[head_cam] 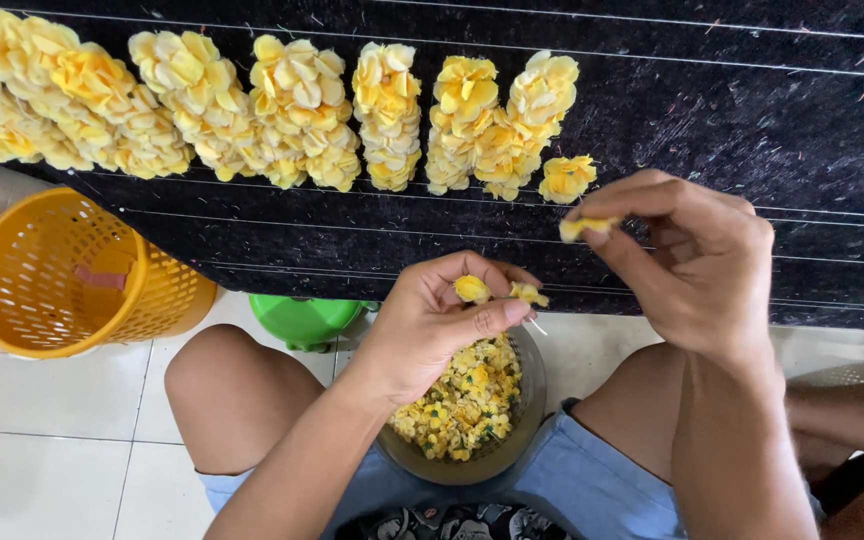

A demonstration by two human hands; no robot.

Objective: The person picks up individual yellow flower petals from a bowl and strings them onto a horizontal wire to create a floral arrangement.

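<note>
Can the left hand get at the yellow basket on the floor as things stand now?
Probably not at once: the left hand already pinches yellow flowers, though nothing blocks the way to the yellow basket.

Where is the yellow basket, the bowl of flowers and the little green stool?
Yellow plastic mesh basket (12, 300): head view, on its inner wall.
Dark round bowl of yellow flowers (532, 385): head view, on its right rim.
Green plastic stool (302, 318): head view, on its top.

2 hands (432, 320), 1 yellow basket (12, 290), 1 bowl of flowers (527, 420), 1 green container (302, 318).
</note>
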